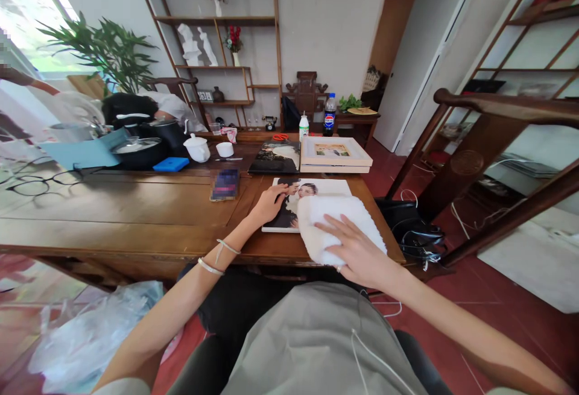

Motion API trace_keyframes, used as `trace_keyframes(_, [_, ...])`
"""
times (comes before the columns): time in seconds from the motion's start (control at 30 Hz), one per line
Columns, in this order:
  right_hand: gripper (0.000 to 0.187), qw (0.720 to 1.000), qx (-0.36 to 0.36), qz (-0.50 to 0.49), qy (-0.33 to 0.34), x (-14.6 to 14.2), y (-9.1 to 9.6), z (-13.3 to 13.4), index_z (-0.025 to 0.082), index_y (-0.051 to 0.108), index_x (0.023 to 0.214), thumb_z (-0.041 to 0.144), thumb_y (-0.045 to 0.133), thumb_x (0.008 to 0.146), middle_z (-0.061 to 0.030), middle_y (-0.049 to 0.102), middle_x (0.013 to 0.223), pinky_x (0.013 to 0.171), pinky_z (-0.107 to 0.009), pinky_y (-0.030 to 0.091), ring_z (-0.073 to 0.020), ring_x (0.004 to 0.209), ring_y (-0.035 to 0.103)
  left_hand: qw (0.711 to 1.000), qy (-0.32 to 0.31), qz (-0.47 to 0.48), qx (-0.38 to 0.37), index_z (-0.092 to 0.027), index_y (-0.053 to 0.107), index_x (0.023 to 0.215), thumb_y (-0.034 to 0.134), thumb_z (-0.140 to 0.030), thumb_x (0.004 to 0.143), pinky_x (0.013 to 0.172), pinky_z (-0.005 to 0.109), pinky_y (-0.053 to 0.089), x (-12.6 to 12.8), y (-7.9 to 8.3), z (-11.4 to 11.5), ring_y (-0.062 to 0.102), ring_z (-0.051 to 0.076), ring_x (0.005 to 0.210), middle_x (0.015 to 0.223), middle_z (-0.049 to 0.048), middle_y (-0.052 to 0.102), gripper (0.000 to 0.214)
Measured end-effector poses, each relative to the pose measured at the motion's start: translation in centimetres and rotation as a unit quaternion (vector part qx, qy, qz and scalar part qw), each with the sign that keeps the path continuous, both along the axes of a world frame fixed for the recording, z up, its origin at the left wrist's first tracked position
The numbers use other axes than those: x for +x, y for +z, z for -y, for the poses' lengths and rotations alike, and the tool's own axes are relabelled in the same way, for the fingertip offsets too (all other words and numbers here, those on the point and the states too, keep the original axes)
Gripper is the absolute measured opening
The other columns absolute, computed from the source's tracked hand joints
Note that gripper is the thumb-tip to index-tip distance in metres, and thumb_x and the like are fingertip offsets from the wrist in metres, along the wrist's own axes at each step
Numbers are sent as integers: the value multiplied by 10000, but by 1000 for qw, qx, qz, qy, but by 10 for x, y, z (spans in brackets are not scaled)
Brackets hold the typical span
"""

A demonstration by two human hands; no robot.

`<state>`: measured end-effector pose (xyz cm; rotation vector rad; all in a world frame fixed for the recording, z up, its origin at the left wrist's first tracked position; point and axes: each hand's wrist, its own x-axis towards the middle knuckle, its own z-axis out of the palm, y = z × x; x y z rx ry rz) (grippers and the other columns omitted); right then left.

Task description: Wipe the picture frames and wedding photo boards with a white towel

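Observation:
My left hand (270,201) lies with outstretched fingers on the left part of a photo panel (275,220), which carries a printed picture of a couple. A thick, fluffy white cloth (362,217) covers the panel's lower right part and reaches toward the front edge of the table. Over this cloth is my right hand (357,250), its fingers spread across the top and its thumb side at the near edge, holding it. The panel's surface beneath the cloth is hidden. Left of the panel lies a phone (225,185).
Behind the panel are a dark photo album (275,157), a white framed box (337,155), red scissors (280,137), a white bottle (303,126) and a cola bottle (330,114). A white teapot (198,148) and a blue box (170,164) stand left. A wooden chair (470,160) flanks the right.

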<state>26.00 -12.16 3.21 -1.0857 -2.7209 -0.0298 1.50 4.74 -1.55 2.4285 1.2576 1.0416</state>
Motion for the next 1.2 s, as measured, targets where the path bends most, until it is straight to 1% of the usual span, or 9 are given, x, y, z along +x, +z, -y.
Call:
trace_keyframes(0.17, [377,999,-24,-27,10,15,10,-40,183,650,997,50,480,688,-112,458,1410,1117,-538,148,-256,1372,285,1000,1,-8,3,-164,664,1035,448,-124,862,1038,378,419,0,0,0,563,207,1169,1213,83,633,280])
trace_keyframes(0.3, [317,998,-32,-22,-43,23,15,-102,163,622,1079,132,455,812,-138,591,1253,1077,-582,171,-289,1240,460,1000,0,-8,4,-153,662,1039,446,-115,859,1036,392,418,0,0,-1,563,212,1169,1212,94,633,283])
trace_keyframes(0.43, [343,995,-5,-5,-100,22,11,-138,138,581,1181,243,427,893,-169,574,1269,1050,-560,218,-308,1237,454,1000,6,-12,3,-167,654,1060,452,-128,866,1037,398,417,0,0,-1,569,209,1163,1214,87,633,283])
trace_keyframes(0.53, [355,994,13,12,-107,12,8,-127,130,587,1177,169,443,854,-182,541,1310,1039,-561,233,-311,1306,378,1000,8,-10,1,-160,656,1057,457,-126,864,1037,391,418,0,-1,-1,568,212,1164,1212,94,633,279])
trace_keyframes(0.73, [415,1000,2,11,-21,-11,6,-36,178,646,1092,83,511,711,-148,423,1428,1072,-573,202,-305,1374,268,1000,5,0,-1,-174,665,1045,454,-127,862,1038,392,420,1,-2,-2,566,210,1167,1214,77,634,284])
trace_keyframes(0.83, [450,999,-20,18,19,-14,8,-13,187,644,1102,72,519,685,-125,364,1472,1091,-589,161,-302,1404,191,1000,-1,4,-2,-163,664,1053,451,-128,863,1044,392,414,1,-1,-1,559,214,1175,1220,86,629,287])
trace_keyframes(0.93, [440,999,-33,18,26,-10,11,-30,160,635,1112,68,514,699,-164,422,1427,1098,-557,181,-276,1396,229,1000,-8,4,-3,-146,664,1049,449,-126,865,1049,387,410,0,1,1,555,218,1180,1223,100,626,284])
trace_keyframes(1.03, [419,999,-31,24,9,-4,13,-73,164,622,1132,65,480,750,-146,564,1296,1081,-544,216,-266,1382,269,1000,-9,5,-1,-158,669,1035,449,-125,863,1051,395,407,-1,1,1,554,216,1182,1217,92,630,281])
trace_keyframes(1.2, [320,996,16,39,-81,-19,16,-123,161,611,1146,234,418,902,-151,584,1248,989,-587,298,-337,1299,362,1000,-5,14,-8,-168,670,1039,463,-135,856,1047,389,410,-1,-1,-1,560,207,1176,1220,80,630,278])
